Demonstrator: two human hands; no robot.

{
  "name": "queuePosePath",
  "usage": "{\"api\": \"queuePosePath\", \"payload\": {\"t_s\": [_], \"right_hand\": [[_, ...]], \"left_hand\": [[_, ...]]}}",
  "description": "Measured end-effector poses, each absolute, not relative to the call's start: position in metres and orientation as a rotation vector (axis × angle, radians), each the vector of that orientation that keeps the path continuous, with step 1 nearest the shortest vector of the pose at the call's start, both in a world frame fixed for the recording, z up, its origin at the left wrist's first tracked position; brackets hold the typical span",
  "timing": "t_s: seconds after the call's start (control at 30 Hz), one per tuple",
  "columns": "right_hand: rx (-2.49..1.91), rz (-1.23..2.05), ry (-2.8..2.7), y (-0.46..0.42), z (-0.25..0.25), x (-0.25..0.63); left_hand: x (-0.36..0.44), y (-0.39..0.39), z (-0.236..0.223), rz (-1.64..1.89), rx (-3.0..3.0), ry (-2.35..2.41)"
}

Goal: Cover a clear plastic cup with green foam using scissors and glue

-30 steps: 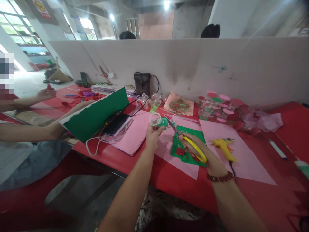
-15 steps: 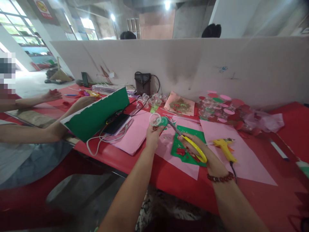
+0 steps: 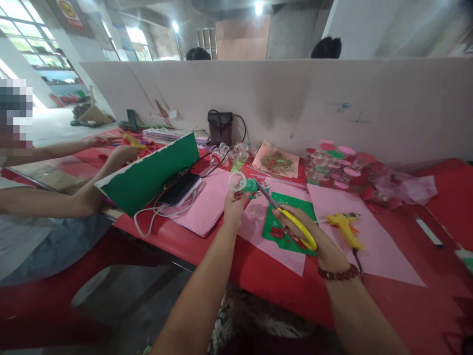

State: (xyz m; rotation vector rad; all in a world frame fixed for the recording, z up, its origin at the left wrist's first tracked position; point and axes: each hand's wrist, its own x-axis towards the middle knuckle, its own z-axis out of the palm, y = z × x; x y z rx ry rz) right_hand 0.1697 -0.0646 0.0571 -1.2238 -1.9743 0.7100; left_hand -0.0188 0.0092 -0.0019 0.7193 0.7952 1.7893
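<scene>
A red table (image 3: 266, 281) is bounded at the back by a pale partition (image 3: 170, 84). A white-edged green board (image 3: 148, 175) is propped at a tilt on the left, and a pink sheet (image 3: 391, 259) is laid on the right. Near the middle, a smaller green sheet (image 3: 271, 217) is strewn with red scraps. The yellow-handled scissors (image 3: 306, 235) are gripped in the right hand (image 3: 295, 222), their blades pointed at the edge of a green piece (image 3: 251, 186). A yellow glue gun (image 3: 345, 230) is set down on the pink sheet. A clear cup (image 3: 237, 182) is pinched upright or tilted, which cannot be told, in the left hand (image 3: 234, 207) above the table, with the green piece held just beside it.
</scene>
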Motion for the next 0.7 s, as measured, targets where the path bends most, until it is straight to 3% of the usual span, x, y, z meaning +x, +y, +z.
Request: {"api": "queuePosePath", "payload": {"t_s": [0.2, 0.57, 0.7], "right_hand": [[-1.364, 0.836, -1.925, -0.045, 0.045, 0.166], [-1.393, 0.747, -1.953, -0.031, 0.034, 0.171], [-1.576, 0.495, -2.063, -0.033, 0.032, 0.170]], "left_hand": [[-0.020, 0.011, -0.003, 1.769, 0.710, 0.811], [-0.021, 0.013, -0.008, 1.761, 0.677, 0.870], [-0.021, 0.012, -0.006, 1.737, 0.618, 0.864]]}}
